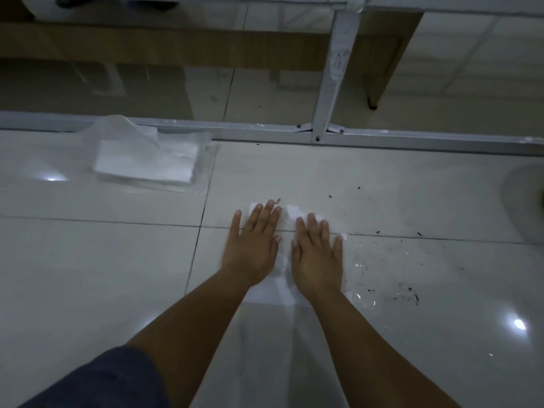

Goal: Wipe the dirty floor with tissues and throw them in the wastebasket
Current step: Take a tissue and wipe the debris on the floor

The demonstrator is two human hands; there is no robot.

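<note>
A white tissue lies flat on the glossy tiled floor. My left hand and my right hand both press down on it side by side, palms flat, fingers spread; most of the sheet is hidden under them. Dark specks and wet droplets of dirt are scattered on the tile just right of my right hand. An open clear pack of tissues rests on the floor to the upper left. At the right edge a pale rounded shape is partly visible; whether it is the wastebasket is unclear.
A grey metal floor rail runs across the view behind the tissue pack, with an upright metal post rising from it. Beyond it stands a wooden furniture leg. My dark-clad knee shows at the bottom left.
</note>
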